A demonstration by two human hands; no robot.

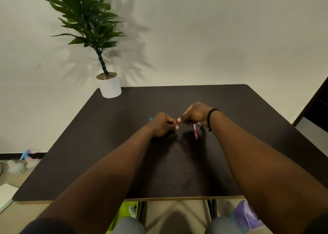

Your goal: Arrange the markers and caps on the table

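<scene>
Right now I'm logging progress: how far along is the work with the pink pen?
Done: nothing on the table shows a finished step. In hand: the right hand grips the pink pen, its lower end pointing down at the tabletop; the left hand is curled beside it, fingertips nearly meeting the right's, with a teal bit peeking from behind it. Whether it holds that, I cannot tell. Left: unclear from this view.

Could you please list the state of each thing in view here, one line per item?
Left hand: fingers curled, over the table; what it holds is hidden.
Right hand: fingers curled, above the pink pen.
Pink pen: under the right hand, lower end showing; whether gripped is unclear.
Teal item: mostly hidden behind the left hand.
Potted plant: upright at the table's far left corner.
Table: dark top.
</scene>
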